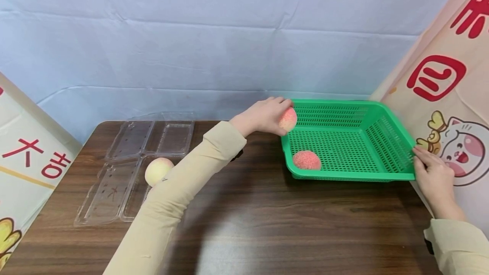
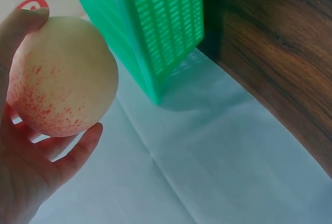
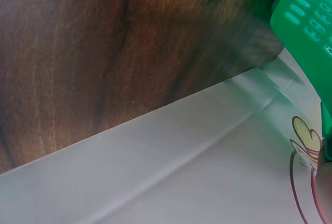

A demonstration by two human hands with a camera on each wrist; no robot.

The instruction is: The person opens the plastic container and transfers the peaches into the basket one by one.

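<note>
My left hand (image 1: pixel 263 116) grips a pale peach with red speckles (image 2: pixel 65 79) at the left end of the green basket (image 1: pixel 386 176). Thumb and fingers wrap round the peach's sides in the left wrist view. A pinkish-red peach (image 1: pixel 307 160) lies inside the basket at its near left corner. At the basket's right end, my right hand (image 1: pixel 435 177) holds the rim; only a bit of that hand shows in the right wrist view. Behind my left forearm, a yellowish peach (image 1: pixel 158 172) sits in a clear plastic tray (image 1: pixel 126 211), partly covered by the sleeve.
The clear tray has several compartments and lies at the left of the brown wooden table (image 1: pixel 275 232). A pale blue cloth (image 1: pixel 191 54) hangs behind the table. Printed cloths (image 1: pixel 431 75) with red characters and cartoon figures hang at both sides.
</note>
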